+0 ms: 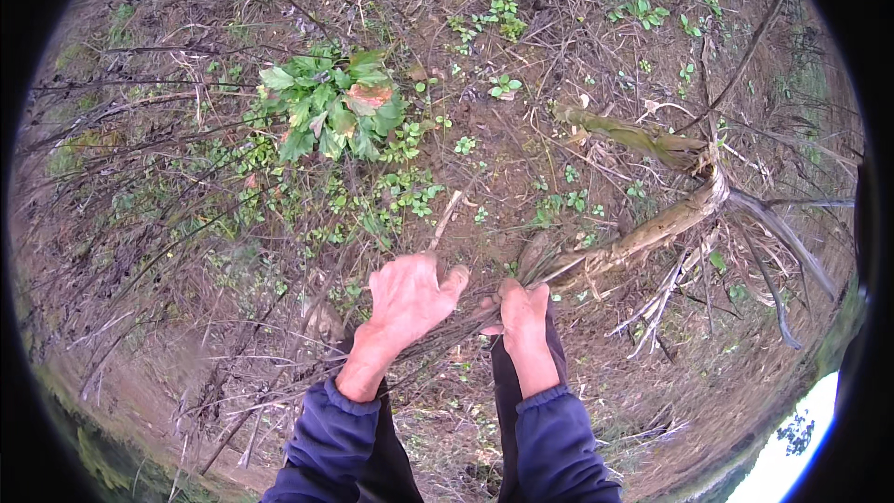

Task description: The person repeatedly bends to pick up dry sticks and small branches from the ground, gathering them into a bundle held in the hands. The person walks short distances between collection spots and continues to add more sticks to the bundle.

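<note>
My right hand (525, 313) grips a bundle of thin dry stems (454, 325), which runs from lower left up to a thick dry stalk at the right. Beside it, my left hand (411, 299) is curled over the bundle with its thumb held apart; its fingertips are hidden underneath. A short pale stick (447, 220) juts out beyond the left knuckles, and I cannot tell whether that hand holds it. The thick stalk (656, 227), peeling and woody, ends in a splayed root base (719, 185) to the right.
A leafy green plant (339, 108) with some reddish leaves grows ahead on the left. Dark dry branches (160, 133) spread across the left side. A bent branch (758, 42) rises at the upper right. Small weeds and dry litter cover the brown soil (489, 129). My shoe (325, 321) shows behind the stems.
</note>
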`<state>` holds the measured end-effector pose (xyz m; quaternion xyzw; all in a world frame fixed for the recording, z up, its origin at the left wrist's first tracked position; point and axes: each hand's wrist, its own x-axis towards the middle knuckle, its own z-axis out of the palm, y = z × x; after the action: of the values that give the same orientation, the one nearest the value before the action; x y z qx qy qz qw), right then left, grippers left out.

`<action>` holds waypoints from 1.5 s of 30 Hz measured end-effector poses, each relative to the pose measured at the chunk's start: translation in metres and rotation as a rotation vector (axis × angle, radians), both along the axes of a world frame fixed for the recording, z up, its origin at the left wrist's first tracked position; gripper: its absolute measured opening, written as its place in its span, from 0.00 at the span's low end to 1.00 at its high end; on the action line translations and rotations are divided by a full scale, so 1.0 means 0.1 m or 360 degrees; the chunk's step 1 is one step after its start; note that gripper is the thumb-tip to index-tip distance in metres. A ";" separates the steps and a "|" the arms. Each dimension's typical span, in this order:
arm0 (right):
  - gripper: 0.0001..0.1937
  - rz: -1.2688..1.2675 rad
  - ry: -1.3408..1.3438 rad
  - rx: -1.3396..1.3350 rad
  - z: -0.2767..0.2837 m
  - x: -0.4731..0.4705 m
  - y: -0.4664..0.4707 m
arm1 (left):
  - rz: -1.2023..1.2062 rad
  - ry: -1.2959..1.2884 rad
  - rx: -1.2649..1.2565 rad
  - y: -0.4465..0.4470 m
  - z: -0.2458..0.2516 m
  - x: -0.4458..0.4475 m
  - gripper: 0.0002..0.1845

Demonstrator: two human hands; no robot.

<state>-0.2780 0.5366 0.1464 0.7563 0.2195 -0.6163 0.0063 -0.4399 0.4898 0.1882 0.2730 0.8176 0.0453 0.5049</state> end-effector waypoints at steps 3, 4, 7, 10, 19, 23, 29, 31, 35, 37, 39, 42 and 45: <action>0.07 0.0029 -0.0158 -0.0004 0.01 -0.08 0.02 | 0.0029 0.0569 -0.0086 0.16 -0.47 -0.43 0.24; 0.08 0.0037 -0.0108 -0.0065 0.00 -0.09 0.02 | -0.0039 0.0690 -0.0033 0.16 -0.68 -0.58 0.24; 0.09 -0.0059 0.0015 -0.0216 0.00 -0.16 -0.02 | -0.0662 0.0982 0.0163 -0.01 -1.45 -1.08 0.25; 0.08 -0.0150 -0.0083 -0.0188 0.05 -0.14 0.05 | -0.1068 0.1180 -0.0067 0.02 -2.00 -1.47 0.25; 0.04 -0.0217 -0.0012 -0.0168 0.06 -0.13 0.19 | -0.0038 0.0913 -0.0560 -0.71 -2.98 -1.27 0.59; 0.05 -0.0188 0.0006 -0.0093 0.03 -0.11 0.17 | 0.0250 0.0754 -0.0691 -0.58 -3.11 -1.09 0.34; 0.06 -0.0170 -0.0010 -0.0072 0.00 -0.09 0.16 | 0.1273 0.0650 -0.0437 -0.58 -2.98 -0.78 0.25; 0.06 -0.0093 0.0006 -0.0060 0.04 -0.16 0.12 | 0.1223 0.0626 -0.0106 -0.61 -2.85 -0.77 0.25; 0.07 0.0153 0.0032 -0.0215 0.10 -0.28 0.05 | 0.0643 0.0166 0.0081 -0.47 -2.21 0.16 0.27; 0.07 0.0201 0.0024 -0.0203 0.11 -0.31 0.09 | -0.0216 -0.0167 -0.0020 -0.32 -1.85 0.66 0.23; 0.08 0.0202 0.0065 -0.0186 0.08 -0.28 0.05 | -0.0441 -0.0324 0.0025 -0.39 -1.74 0.81 0.21; 0.07 0.0216 0.0129 -0.0169 0.04 -0.23 -0.05 | -0.0662 0.0342 0.0257 -0.61 -1.98 0.59 0.15; 0.06 0.0175 0.0105 -0.0185 0.06 -0.23 -0.04 | -0.0931 0.1019 0.0155 -0.72 -2.22 -0.03 0.09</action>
<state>-0.3007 0.5327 0.1528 0.7208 0.2247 -0.6512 0.0770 -0.4433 0.4180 -0.0336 0.5170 0.8180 -0.1482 0.2040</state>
